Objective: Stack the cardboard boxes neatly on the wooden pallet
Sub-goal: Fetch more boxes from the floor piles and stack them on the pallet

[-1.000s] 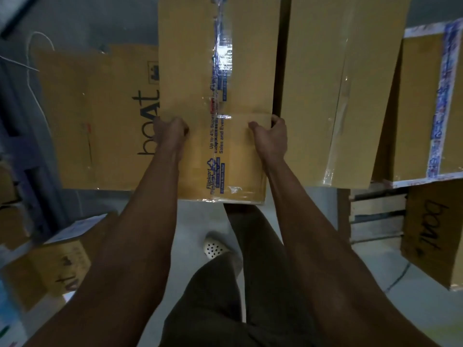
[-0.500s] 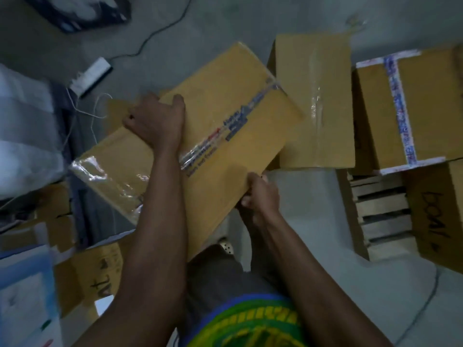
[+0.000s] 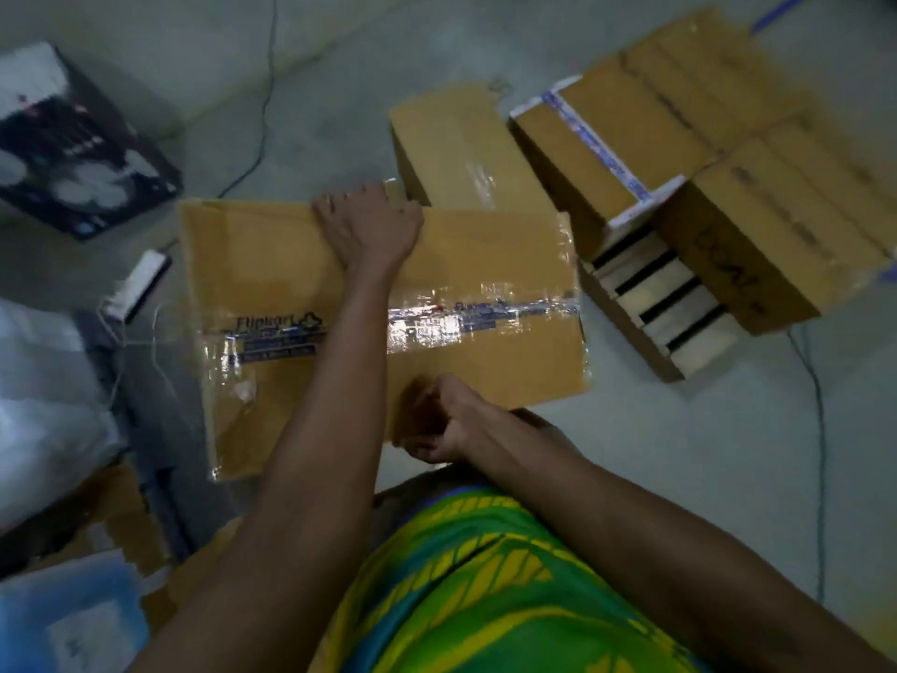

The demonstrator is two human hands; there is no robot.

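Cardboard box, taped, is held above the floor just left of the wooden pallet. The left hand grips its far edge and the right hand clasps the near edge. It appears mid-carry; the next move calls for swinging it right onto bare slats beside the stacked boxes.

One held box, at least four other cardboard boxes, one wooden pallet, one left hand and one right hand are showing.
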